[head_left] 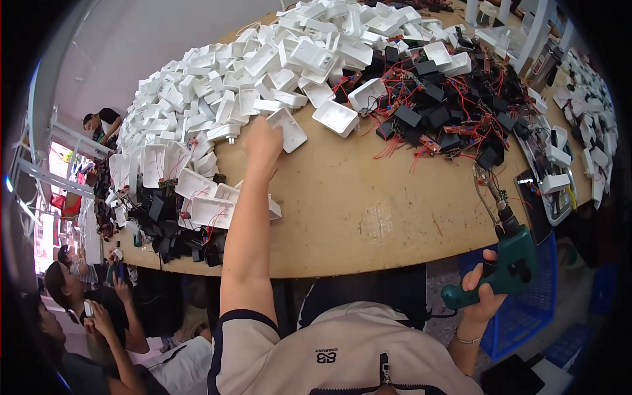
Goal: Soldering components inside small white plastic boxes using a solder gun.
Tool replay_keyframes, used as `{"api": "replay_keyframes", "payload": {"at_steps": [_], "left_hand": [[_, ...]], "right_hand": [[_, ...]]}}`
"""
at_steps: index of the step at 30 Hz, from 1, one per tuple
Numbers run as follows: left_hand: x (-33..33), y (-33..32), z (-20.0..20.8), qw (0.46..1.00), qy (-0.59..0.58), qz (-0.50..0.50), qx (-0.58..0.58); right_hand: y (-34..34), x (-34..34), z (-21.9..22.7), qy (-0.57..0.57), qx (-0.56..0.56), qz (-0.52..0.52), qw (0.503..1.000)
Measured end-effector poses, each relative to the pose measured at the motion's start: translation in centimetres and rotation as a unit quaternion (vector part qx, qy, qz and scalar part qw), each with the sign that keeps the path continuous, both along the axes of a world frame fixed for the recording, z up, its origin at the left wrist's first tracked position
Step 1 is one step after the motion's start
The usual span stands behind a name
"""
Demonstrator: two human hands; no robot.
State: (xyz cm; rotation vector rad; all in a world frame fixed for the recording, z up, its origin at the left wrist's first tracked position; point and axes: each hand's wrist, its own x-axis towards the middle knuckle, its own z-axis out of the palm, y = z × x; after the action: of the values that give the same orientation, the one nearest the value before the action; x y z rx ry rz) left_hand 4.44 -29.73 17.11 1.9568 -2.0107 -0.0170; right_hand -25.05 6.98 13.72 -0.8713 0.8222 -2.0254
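Note:
My left hand (262, 143) reaches forward over the wooden table (368, 197). Its fingers close on the left edge of an open white plastic case (290, 129), at the near edge of a large heap of white cases (224, 82). Low on the right, my right hand (484, 299) wraps round the handle of a dark green soldering gun (517, 263). The gun's thin metal nozzle and curved tube point away from me, close to the heap of black blocks and circuit boards with red wires (441, 112). Another open white case (336, 118) lies to the right of my left hand.
Left of my forearm lie white cases with wired boards (209, 212) and black blocks. A dark flat phone-like object (533, 204) rests at the table's right side, above a blue crate (526, 322). People (99, 322) sit at the left, and another person (102, 125) is farther back.

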Motion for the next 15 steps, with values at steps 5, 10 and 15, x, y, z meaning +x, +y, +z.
{"api": "replay_keyframes", "payload": {"at_steps": [5, 10, 15], "left_hand": [[-3.3, 3.1, 2.9, 0.988, 0.110, -0.112, -0.014], [-6.5, 10.8, 3.8, 0.916, 0.018, -0.397, 0.049], [-8.7, 14.6, 1.1, 0.882, -0.010, -0.466, 0.069]], "right_hand": [[0.0, -0.3, 0.3, 0.003, 0.013, -0.026, 1.000], [0.3, -0.9, -0.2, 0.003, 0.021, -0.030, 0.999], [0.4, -1.1, -0.2, 0.000, 0.020, -0.023, 1.000]]}}
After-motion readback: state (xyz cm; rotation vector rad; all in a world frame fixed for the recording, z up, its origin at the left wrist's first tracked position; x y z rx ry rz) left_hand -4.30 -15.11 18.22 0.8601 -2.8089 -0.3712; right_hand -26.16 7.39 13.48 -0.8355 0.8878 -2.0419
